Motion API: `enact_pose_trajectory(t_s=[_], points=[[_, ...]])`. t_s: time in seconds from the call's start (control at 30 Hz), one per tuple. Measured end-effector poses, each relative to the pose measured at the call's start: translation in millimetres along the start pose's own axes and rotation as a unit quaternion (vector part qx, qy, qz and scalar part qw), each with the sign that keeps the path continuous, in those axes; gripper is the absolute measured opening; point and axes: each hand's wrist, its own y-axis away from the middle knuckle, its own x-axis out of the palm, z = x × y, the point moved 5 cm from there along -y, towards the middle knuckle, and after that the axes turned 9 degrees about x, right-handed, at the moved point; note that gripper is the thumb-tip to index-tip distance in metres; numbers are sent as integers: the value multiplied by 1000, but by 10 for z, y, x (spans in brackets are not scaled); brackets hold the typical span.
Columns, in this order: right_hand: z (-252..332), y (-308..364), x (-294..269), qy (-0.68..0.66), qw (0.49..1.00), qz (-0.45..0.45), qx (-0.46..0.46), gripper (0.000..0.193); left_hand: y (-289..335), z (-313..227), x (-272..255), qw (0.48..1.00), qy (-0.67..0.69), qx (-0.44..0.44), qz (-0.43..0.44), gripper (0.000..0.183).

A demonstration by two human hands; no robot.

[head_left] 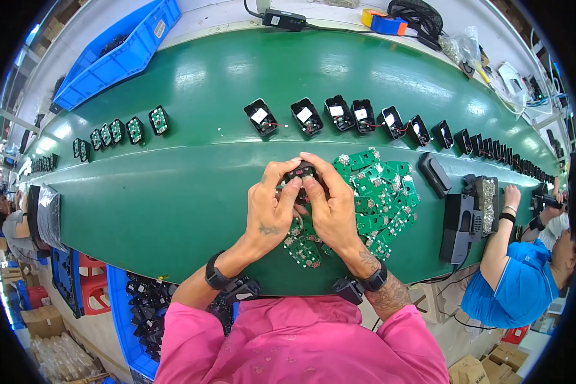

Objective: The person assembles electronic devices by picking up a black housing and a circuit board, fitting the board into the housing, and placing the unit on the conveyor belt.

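Observation:
Over the middle of the green bench, both hands grip a small black plastic housing (300, 171). My left hand (268, 200) is wrapped round its left side, and my right hand (331, 206) closes on its right. Both thumbs press side by side on the near face, and the fingers curl over the far edge. Much of the housing is hidden by the hands. Loose green circuit boards (384, 192) lie in a heap beside my right hand, some partly under it. Beyond the hands, open black housings (306, 116) with white labels inside stand in a row; some show red wires.
Housings fitted with green boards (134, 130) stand at the left. A blue crate (118, 54) sits far left, and a blue bin (123, 313) of black parts is below the bench. A grey-black device (457, 230) stands at right, near a co-worker in a blue shirt (515, 291).

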Motion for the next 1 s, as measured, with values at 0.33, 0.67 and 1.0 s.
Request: enact_pose_trajectory(t_s=[0.33, 0.67, 1.0], points=[[339, 153, -174, 42, 966, -75, -243, 57, 30, -381, 47, 903, -131, 408, 24, 47], [374, 208, -213, 58, 958, -54, -275, 60, 65, -501, 95, 886, -209, 407, 73, 38], [239, 44, -361, 248, 963, 2, -106, 45, -579, -106, -774, 990, -93, -2, -103, 28]])
